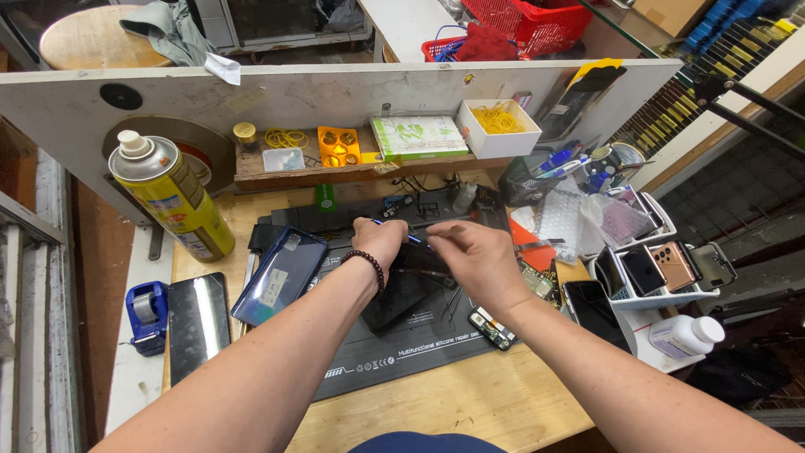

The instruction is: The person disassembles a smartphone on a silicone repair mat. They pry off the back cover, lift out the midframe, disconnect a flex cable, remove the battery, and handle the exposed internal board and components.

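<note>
Head view: your left hand (379,242) pins the top edge of the opened phone (411,281) lying on the dark repair mat (419,348), fingers closed over a thin blue-tipped tool (411,237). Your right hand (474,256) pinches a slim probe, possibly tweezers, over the same spot; its tip is hidden. Judged from this, disassembly is under way: the phone's dark inner side shows, and a detached back panel (281,275) rests just left of it. A small part (493,329) lies loose on the mat, right of the phone. Reassembly is not yet begun
</note>
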`<state>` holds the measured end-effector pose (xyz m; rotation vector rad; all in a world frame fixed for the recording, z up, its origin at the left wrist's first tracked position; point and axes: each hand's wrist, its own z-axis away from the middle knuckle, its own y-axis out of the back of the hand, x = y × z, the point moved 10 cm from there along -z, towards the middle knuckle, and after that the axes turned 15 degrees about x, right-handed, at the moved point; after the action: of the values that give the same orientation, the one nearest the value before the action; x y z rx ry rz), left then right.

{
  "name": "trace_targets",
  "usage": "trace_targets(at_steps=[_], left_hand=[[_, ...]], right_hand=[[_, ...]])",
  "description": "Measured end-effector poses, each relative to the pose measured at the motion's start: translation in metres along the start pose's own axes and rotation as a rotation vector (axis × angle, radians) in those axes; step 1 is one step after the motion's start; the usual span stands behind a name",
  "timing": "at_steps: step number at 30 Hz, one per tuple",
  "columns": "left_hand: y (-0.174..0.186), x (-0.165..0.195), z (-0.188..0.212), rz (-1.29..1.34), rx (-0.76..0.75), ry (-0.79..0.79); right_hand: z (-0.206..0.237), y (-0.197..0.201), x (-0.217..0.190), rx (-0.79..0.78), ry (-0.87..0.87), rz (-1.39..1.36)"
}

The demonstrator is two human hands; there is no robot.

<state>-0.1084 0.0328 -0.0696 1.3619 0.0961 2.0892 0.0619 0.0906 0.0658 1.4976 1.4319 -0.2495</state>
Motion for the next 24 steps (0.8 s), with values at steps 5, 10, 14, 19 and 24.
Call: trace_targets(at_steps=[5,10,14,19,24], left_hand=[[0.001,-0.001,0.003,0.033,-0.022,0.02],[0.002,-0.001,0.005,0.041,-0.034,0.016],[0.003,0.002,0.009,0.095,-0.072,-0.066],[0.009,-0.003,0.014,0.098,-0.129,-0.128],[0.009,0.0,0.016,0.121,-0.142,-0.151]], right_hand=[[0.017,-0.005,-0.046,-0.013,0.374,0.117],[0.007,-0.012,-0.015,-0.056,0.061,0.153],[0.009,-0.015,0.026,0.001,-0.383,-0.176],[0.017,-0.024,0.047,0.064,-0.549,-0.318],[0.019,-0.023,0.059,0.067,-0.615,-0.257]])
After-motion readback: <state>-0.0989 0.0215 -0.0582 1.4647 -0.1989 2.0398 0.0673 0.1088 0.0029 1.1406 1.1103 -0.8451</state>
